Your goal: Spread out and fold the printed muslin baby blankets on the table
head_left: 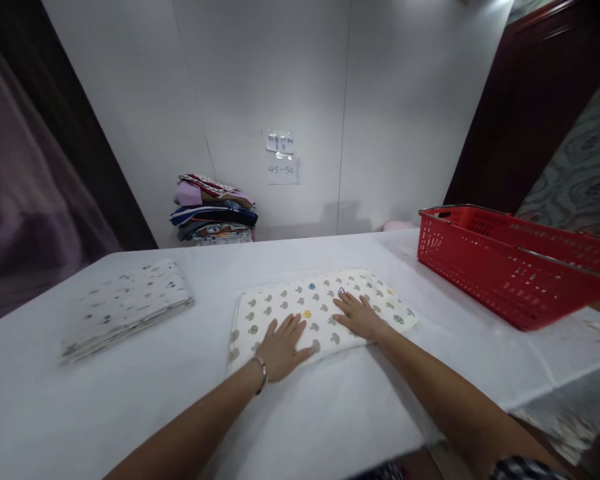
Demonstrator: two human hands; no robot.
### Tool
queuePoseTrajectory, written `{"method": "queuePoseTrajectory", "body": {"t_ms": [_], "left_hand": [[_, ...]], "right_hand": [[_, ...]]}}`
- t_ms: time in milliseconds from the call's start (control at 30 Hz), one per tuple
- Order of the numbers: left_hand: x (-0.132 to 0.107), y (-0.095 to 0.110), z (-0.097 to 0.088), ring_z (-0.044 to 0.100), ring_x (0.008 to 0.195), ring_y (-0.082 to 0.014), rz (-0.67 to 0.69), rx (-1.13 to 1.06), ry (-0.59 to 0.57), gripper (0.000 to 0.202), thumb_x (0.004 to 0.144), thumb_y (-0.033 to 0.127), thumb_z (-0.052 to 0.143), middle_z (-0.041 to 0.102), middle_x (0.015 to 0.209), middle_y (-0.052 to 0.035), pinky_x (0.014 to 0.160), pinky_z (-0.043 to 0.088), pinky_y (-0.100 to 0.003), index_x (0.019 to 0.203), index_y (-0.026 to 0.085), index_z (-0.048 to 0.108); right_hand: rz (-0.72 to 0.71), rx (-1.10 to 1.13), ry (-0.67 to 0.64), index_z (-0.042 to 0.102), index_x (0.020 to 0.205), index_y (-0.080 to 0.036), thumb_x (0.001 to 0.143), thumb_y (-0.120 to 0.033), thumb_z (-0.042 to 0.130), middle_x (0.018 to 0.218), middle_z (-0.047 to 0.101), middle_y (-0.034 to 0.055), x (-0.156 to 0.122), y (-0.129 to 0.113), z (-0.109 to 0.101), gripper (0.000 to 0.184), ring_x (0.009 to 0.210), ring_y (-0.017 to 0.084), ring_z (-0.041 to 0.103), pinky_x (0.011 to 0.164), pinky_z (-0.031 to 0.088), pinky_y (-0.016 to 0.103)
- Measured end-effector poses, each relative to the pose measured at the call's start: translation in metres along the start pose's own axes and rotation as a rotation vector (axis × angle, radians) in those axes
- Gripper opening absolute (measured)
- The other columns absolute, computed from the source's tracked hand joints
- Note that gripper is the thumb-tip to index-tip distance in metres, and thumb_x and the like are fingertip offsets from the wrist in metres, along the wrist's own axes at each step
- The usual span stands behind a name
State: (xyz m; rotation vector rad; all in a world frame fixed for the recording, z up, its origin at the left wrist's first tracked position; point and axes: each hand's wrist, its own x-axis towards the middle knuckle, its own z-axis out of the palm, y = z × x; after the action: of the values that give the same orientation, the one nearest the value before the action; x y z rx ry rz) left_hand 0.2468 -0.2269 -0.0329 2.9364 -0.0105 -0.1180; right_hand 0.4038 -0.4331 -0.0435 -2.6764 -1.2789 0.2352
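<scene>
The folded cloth (pixel 323 313) lies on the table (pixel 105 413), between the second cloth (pixel 135 297) and the red basket (pixel 500 270). The left hand (pixel 281 349) rests flat on its near edge, fingers slightly apart; the right hand (pixel 360 316) lies flat, fingers spread, on its right half.

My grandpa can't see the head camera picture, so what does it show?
A person's left hand and right hand lie flat on a folded, mushroom-print cloth on a white table. Another folded cloth lies to the left; a red basket stands to the right.

Silvery bangle (pixel 265 375), seemingly checked sleeve (pixel 523 467)
</scene>
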Motion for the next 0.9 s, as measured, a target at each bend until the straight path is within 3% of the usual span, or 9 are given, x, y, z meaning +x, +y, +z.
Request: {"method": "queuePoseTrajectory", "body": {"t_ms": [167, 300, 467, 567, 633, 700, 800, 900], "left_hand": [[-0.015, 0.004, 0.010, 0.005, 0.141, -0.0247, -0.023, -0.017, -0.039, 0.081, 0.083, 0.072, 0.016, 0.010, 0.153, -0.0041, 0.113, 0.004, -0.050, 0.146, 0.022, 0.021], [-0.013, 0.001, 0.007, 0.006, 0.141, -0.0242, 0.006, -0.053, -0.026, 0.078, 0.083, 0.071, 0.016, 0.011, 0.153, -0.0037, 0.113, 0.005, -0.050, 0.145, 0.024, 0.022], [-0.012, 0.003, 0.006, 0.008, 0.141, -0.0238, 0.025, -0.102, -0.009, 0.074, 0.085, 0.069, 0.018, 0.013, 0.153, -0.0037, 0.112, 0.004, -0.050, 0.144, 0.026, 0.025], [-0.021, 0.007, 0.008, 0.011, 0.141, -0.0231, 0.015, -0.092, 0.061, 0.068, 0.087, 0.064, 0.023, 0.020, 0.152, -0.0058, 0.113, 0.008, -0.048, 0.140, 0.023, 0.033], [-0.036, 0.010, 0.011, 0.014, 0.140, -0.0220, 0.034, -0.051, 0.193, 0.058, 0.089, 0.057, 0.030, 0.027, 0.150, -0.0058, 0.114, 0.009, -0.046, 0.135, 0.023, 0.041], [-0.055, 0.011, 0.016, 0.018, 0.139, -0.0217, 0.048, -0.008, 0.308, 0.051, 0.089, 0.053, 0.037, 0.035, 0.147, -0.0047, 0.114, 0.007, -0.045, 0.131, 0.025, 0.046], [-0.085, 0.007, 0.021, 0.024, 0.137, -0.0245, -0.051, 0.013, 0.312, 0.053, 0.084, 0.049, 0.049, 0.037, 0.145, -0.0061, 0.113, 0.010, -0.048, 0.132, 0.025, 0.044], [-0.106, -0.002, 0.020, 0.030, 0.134, -0.0248, -0.169, 0.005, 0.273, 0.053, 0.082, 0.039, 0.053, 0.039, 0.143, -0.0069, 0.112, 0.017, -0.048, 0.132, 0.024, 0.045]], "right_hand": [[0.041, 0.034, -0.024, 0.029, 0.144, -0.024, 0.091, -0.060, 0.019, 0.152, 0.018, 0.0058, -0.006, 0.004, -0.010, 0.064, 0.139, 0.024, 0.011, 0.109, 0.011, 0.050], [0.177, -0.165, 0.080, 0.036, 0.139, -0.030, 0.094, -0.050, 0.023, 0.150, 0.024, 0.0045, -0.026, 0.038, -0.009, 0.052, 0.139, 0.027, 0.013, 0.107, 0.013, 0.056], [0.326, -0.212, 0.092, 0.033, 0.141, -0.026, 0.093, -0.049, 0.023, 0.151, 0.022, 0.0040, -0.039, 0.070, 0.003, 0.054, 0.138, 0.024, 0.017, 0.107, 0.017, 0.054], [0.316, -0.169, 0.084, 0.034, 0.140, -0.027, 0.093, -0.049, 0.019, 0.150, 0.025, 0.0040, -0.041, 0.074, 0.003, 0.054, 0.138, 0.024, 0.019, 0.107, 0.018, 0.055], [0.308, -0.162, 0.092, 0.038, 0.138, -0.027, 0.093, -0.048, 0.018, 0.149, 0.028, 0.0045, -0.045, 0.074, 0.002, 0.054, 0.138, 0.026, 0.019, 0.105, 0.019, 0.056], [0.210, -0.203, 0.119, 0.044, 0.135, -0.029, 0.093, -0.045, 0.019, 0.148, 0.029, 0.0029, -0.052, 0.073, 0.004, 0.052, 0.138, 0.028, 0.015, 0.105, 0.017, 0.059], [0.044, -0.183, 0.180, 0.041, 0.137, -0.030, 0.092, -0.046, 0.018, 0.149, 0.026, 0.0009, -0.063, 0.065, 0.015, 0.053, 0.139, 0.026, 0.010, 0.108, 0.013, 0.057], [0.011, -0.079, 0.154, 0.033, 0.142, -0.028, 0.091, -0.055, 0.021, 0.150, 0.024, 0.0017, -0.070, 0.052, 0.028, 0.059, 0.139, 0.023, 0.014, 0.110, 0.016, 0.050]]}}
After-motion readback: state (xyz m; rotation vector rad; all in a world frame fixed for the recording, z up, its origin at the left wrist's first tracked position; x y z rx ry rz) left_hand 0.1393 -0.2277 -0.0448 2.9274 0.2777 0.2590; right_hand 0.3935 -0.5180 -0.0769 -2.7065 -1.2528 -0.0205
